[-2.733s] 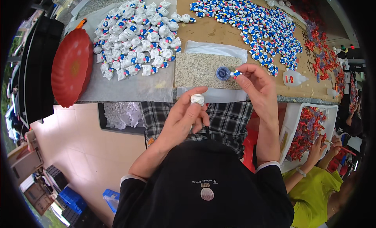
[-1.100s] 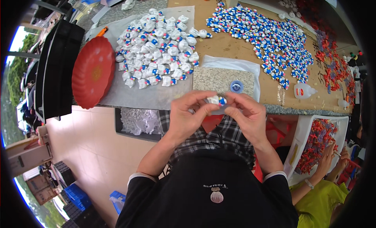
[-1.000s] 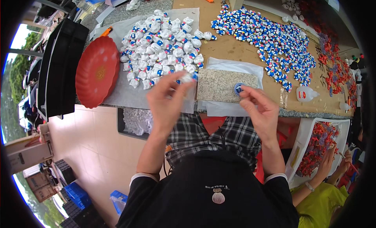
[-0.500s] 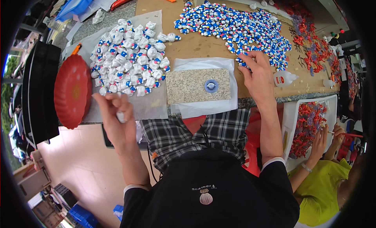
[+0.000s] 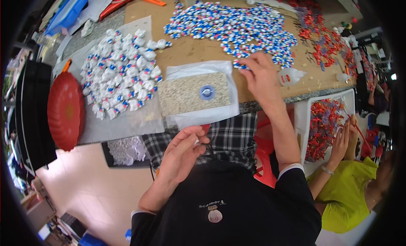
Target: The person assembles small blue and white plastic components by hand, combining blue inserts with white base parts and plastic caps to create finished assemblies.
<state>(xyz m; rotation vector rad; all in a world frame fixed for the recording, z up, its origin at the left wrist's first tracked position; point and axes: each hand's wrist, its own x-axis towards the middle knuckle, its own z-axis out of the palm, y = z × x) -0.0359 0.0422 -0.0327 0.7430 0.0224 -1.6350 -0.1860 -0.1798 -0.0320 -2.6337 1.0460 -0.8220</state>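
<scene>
Right hand: my right hand (image 5: 261, 72) has fingers curled down, touching the blue and white pieces (image 5: 237, 26) at the pile's near edge
Left hand: my left hand (image 5: 182, 155) pinches something tiny, near my lap

1. The speckled slab (image 5: 192, 93) lies on a plastic sheet (image 5: 198, 70) at the near edge of the table (image 5: 190, 49), with a small round cap (image 5: 207, 92) on it.
2. Left of the slab sits a heap of finished pieces (image 5: 120, 83); further left, a round tray (image 5: 65, 110).
3. Behind and right of the slab spreads a pile of small parts (image 5: 237, 28).
4. The right hand (image 5: 262, 76) rests at that pile's near edge, just left of a glue bottle (image 5: 289, 76).
5. The left hand (image 5: 182, 155) hangs below the table edge, over the lap.
6. Far right, another person's hands (image 5: 344, 138) are beside a bin of pieces (image 5: 323, 121).
</scene>
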